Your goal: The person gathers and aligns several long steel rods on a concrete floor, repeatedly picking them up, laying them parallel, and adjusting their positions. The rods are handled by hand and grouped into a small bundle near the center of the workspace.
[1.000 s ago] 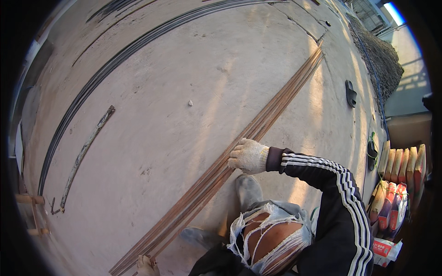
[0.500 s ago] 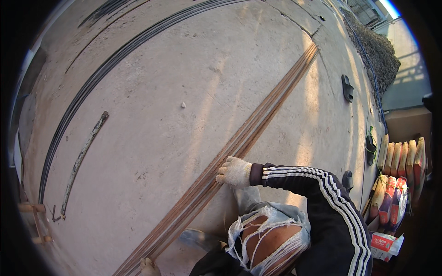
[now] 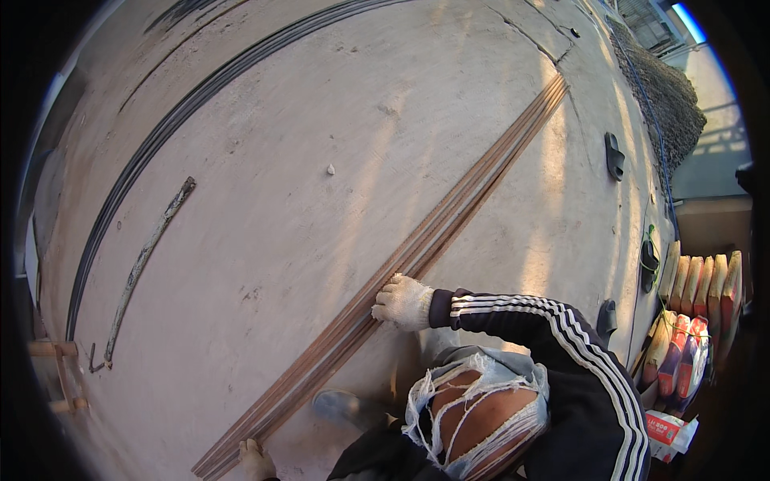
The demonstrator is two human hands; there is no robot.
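Right hand (image 3: 403, 303), in a pale knit glove, is bent over the brown rods (image 3: 523, 128) about mid-length, knuckles up. I can't tell how tightly it closes; the underside is hidden. Left hand (image 3: 255, 461), same glove type, is at the lower edge by the near end of the bundle, fingertips at its right side. I can't tell if it's wide or gripping; it's small and partly cut off.

Rods lie diagonally on the concrete floor (image 3: 265, 200), near end lower left, far end upper right close to a crack. They bunch at the far end, with narrow gaps between strands further down.

Dark sleeve (image 3: 513, 321) with white stripes runs from the right hand. Below it I see a knee through ripped jeans (image 3: 533, 385), and a grey boot (image 3: 345, 407) just right of the rods.

Further out, left: a mottled stick (image 3: 148, 260), then a run of dark bars (image 3: 172, 118), bowed by the lens. Small stone (image 3: 330, 170) between stick and rods.

Right: black slipper (image 3: 614, 157), gravel heap (image 3: 670, 104) behind it, wrapped packages (image 3: 706, 289) stacked lower down.
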